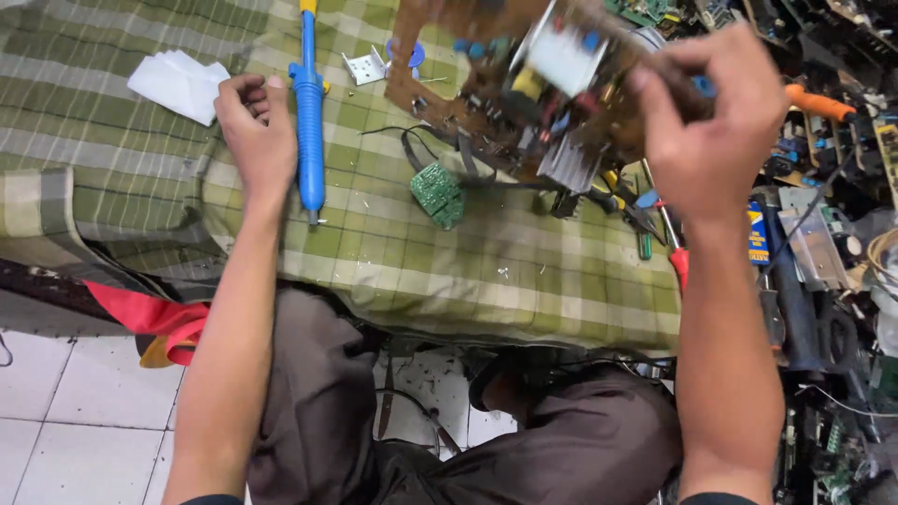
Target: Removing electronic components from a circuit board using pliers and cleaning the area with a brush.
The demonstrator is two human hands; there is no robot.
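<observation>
Matt woven checked cloth [449, 262]; glossy blue plastic desoldering pump [310, 122]; ribbed bare-metal heat sink [569, 166] on the brown circuit board [486, 84].

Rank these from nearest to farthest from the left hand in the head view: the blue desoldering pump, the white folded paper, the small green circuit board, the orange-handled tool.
1. Blue desoldering pump: right beside the left hand, touching or nearly so.
2. White folded paper: just beyond, up-left on the green checked cloth.
3. Small green circuit board: mid-cloth, toward the right.
4. Orange-handled tool: far right, past the right hand.
</observation>
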